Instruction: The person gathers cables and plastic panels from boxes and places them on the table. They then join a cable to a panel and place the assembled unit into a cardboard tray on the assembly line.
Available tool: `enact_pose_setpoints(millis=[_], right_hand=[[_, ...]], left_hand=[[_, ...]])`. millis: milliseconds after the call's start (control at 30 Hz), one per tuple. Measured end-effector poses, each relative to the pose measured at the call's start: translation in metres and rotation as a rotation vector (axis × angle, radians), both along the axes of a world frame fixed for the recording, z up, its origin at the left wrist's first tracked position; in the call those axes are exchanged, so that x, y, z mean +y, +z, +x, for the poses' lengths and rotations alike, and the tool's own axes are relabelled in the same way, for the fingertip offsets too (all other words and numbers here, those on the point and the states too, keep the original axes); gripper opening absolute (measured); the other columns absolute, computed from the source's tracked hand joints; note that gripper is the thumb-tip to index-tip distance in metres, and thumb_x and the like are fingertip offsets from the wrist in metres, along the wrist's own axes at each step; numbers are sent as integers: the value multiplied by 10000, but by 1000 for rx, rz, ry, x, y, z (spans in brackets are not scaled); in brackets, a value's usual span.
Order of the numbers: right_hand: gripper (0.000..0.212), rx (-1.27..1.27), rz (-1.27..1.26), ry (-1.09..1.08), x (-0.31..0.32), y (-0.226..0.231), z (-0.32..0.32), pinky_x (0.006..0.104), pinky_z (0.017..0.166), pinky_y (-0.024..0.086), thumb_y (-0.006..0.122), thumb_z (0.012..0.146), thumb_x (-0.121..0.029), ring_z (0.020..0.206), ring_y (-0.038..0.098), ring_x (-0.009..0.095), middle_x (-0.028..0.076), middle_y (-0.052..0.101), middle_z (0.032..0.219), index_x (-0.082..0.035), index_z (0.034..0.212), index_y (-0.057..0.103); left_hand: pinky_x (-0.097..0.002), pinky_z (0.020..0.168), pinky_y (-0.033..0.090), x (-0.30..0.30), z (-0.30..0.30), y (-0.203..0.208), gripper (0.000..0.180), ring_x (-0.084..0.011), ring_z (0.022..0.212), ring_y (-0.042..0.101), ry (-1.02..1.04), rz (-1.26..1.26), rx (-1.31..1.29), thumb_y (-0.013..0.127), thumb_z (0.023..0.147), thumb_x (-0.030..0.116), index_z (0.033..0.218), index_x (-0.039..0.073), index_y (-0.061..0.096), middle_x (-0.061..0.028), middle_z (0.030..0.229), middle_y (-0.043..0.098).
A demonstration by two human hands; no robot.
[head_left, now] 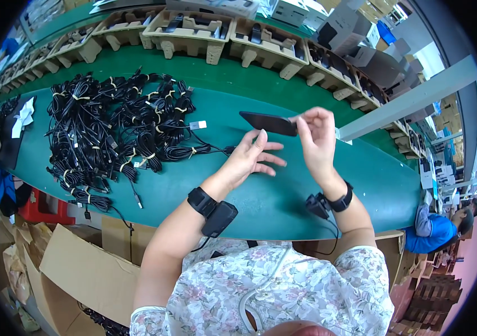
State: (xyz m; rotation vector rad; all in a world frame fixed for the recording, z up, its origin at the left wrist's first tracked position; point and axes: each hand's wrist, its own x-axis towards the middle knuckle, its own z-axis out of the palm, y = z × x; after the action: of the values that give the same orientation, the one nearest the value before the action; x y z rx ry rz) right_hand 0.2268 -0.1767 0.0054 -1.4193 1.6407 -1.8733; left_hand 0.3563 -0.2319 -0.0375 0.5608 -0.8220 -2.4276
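My right hand (319, 140) pinches the right end of a flat black rectangular piece (267, 122), thin like a phone or power bank; its exact kind I cannot tell. The piece is held tilted above the green table (261, 207). Below its left part is my left hand (248, 155), fingers spread, with the thumb pointing up close to the lower edge. Whether that thumb touches it is unclear. To the left of my left hand lies a large heap of bundled black cables (93, 131) with pale ties, a white-and-silver plug (197, 125) at its right side.
Beyond the table, pulp trays (188, 42) with dark parts stand in a long row on a green surface. A white metal post (412, 98) slants at the right. An open cardboard box (90, 263) sits below the near left edge. People in blue work at both sides.
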Motion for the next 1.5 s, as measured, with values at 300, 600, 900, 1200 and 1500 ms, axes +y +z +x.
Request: enact_pose_setpoints(millis=[300,600,900,1200,1500], right_hand=[[175,36,455,311,-6,-1,-41,225,648,446,491,934,-128,712,521,68,20,577,816,19,1010,551],[238,651,171,69,-105,33,-89,271,583,398,571,883,-216,650,453,102,38,493,661,21,860,566],[442,657,356,-517,-230,-2,-265,396,757,438,519,878,-382,851,574,344,247,598,877,44,957,604],[427,617,611,-662,-250,-19,-276,443,842,434,473,900,-360,981,553,422,253,607,1015,23,1035,603],[262,1290,63,-92,-210,16,-91,380,792,459,625,780,-147,922,570,316,129,592,1016,-68,1028,590]], left_hand=[[-201,428,379,-31,6,-24,157,-77,504,492,190,-461,-98,552,903,123,937,36,425,-64,768,588],[-221,464,445,-24,2,-38,507,-111,557,557,320,-589,-224,568,890,137,1258,14,242,-87,797,593],[-265,523,490,-22,-1,-44,800,-158,586,590,208,-697,-384,613,865,202,1387,-7,44,-116,833,605],[-320,563,495,-24,-2,-40,760,-207,603,591,160,-737,-426,583,881,232,1376,-33,71,-114,801,607],[-328,584,496,-19,-6,-48,584,-202,629,601,195,-860,-506,564,891,223,1342,28,249,-123,826,611]])
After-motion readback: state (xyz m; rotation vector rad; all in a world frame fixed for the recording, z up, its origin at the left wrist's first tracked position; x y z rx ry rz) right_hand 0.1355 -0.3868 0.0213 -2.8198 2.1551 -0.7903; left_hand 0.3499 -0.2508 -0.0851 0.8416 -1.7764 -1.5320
